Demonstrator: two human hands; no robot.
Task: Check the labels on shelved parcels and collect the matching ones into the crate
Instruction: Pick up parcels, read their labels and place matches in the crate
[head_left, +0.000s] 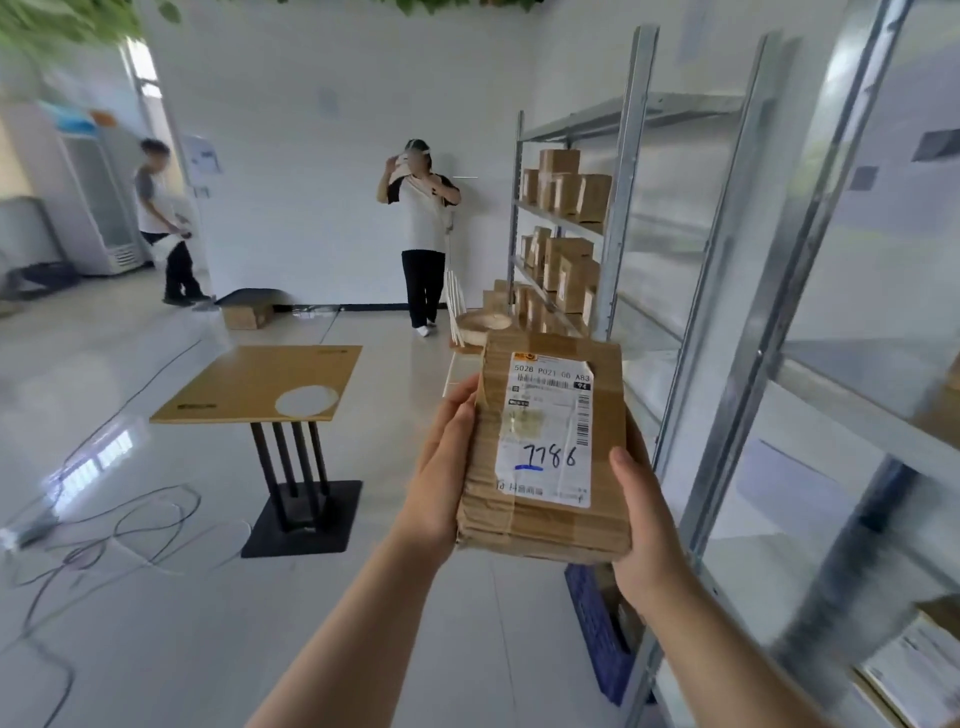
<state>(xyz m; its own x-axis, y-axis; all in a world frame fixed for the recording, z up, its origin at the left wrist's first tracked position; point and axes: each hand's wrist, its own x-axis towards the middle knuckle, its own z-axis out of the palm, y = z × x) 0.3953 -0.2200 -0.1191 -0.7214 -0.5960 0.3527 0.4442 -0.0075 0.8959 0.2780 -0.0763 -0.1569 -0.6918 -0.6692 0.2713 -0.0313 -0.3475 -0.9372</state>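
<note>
I hold a flat brown cardboard parcel (602, 395) up in front of me with both hands. Its white shipping label (548, 431) faces me and bears the handwritten number 7786. My left hand (441, 467) grips the parcel's left edge. My right hand (641, 525) grips its lower right corner, thumb on the front. A blue crate (597, 634) stands on the floor below the parcel, beside the shelf post; most of it is hidden by my right arm. More brown parcels (566, 228) stand on the far metal shelves.
Metal shelving (737, 322) runs along the right side, very close. A wooden table (254, 384) on a black base stands to the left, with cables (119, 525) on the floor around it. Two people (423, 228) stand at the back wall.
</note>
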